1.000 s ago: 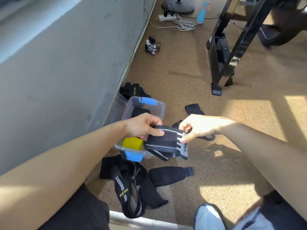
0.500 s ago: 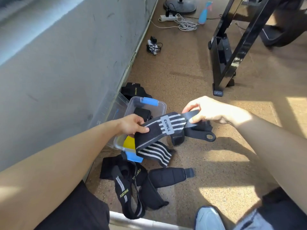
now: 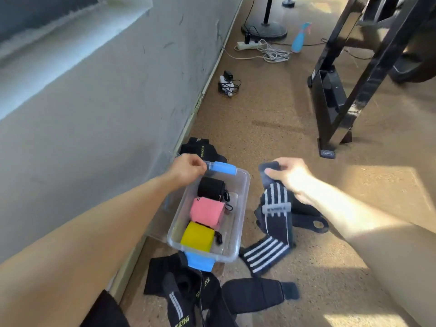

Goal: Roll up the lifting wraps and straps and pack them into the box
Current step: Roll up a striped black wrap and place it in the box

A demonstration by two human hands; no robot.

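Observation:
A clear plastic box [image 3: 243, 208] with blue latches stands on the floor by the wall. Inside lie a black roll [image 3: 211, 188], a pink roll [image 3: 207, 212] and a yellow roll [image 3: 197, 237]. My left hand [image 3: 188, 168] is at the box's far rim beside a latch, its fingers curled on the rim. My right hand [image 3: 290, 178] pinches one end of a black wrap with white stripes [image 3: 276, 215], which hangs unrolled to the floor right of the box. Black straps [image 3: 184, 296] and a black pad [image 3: 252, 293] lie in front of the box. Another black strap [image 3: 200, 147] lies behind it.
A grey wall runs along the left. A black machine frame [image 3: 330, 102] stands at the right rear. A power strip with cable [image 3: 259, 47], a blue spray bottle [image 3: 299, 38], a charger [image 3: 227, 84] and a stand base [image 3: 266, 29] lie farther back.
My left hand has let go of the striped wrap and moved to the box's far rim. The wrap has unrolled and now hangs from my right hand alone.

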